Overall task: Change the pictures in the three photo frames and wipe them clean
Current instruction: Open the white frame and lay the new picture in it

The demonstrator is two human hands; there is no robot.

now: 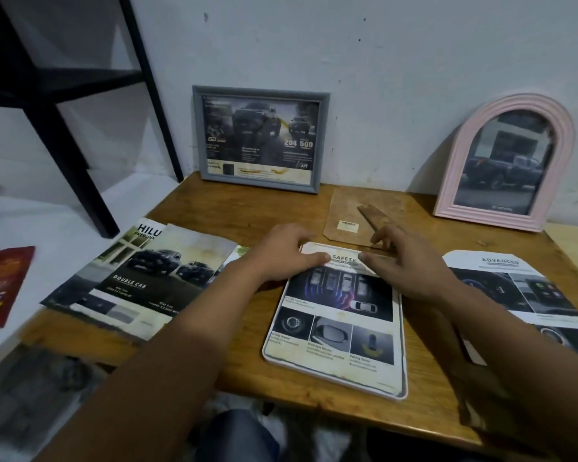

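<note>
Both hands, left [286, 253] and right [404, 261], pressed a picture [339, 311] into the white frame [401, 393]; backing [351, 218] still off, wiping seemingly undone.

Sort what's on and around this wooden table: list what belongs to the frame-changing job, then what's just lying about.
Job:
- white rounded frame lying flat, with the "Safety" car picture in it
- left hand and right hand, fingers on its top edge
- grey rectangular frame
- pink arched frame
- brown backing board
- loose car brochure pages

Lying about:
- red printed packet
- black shelf stand
</note>
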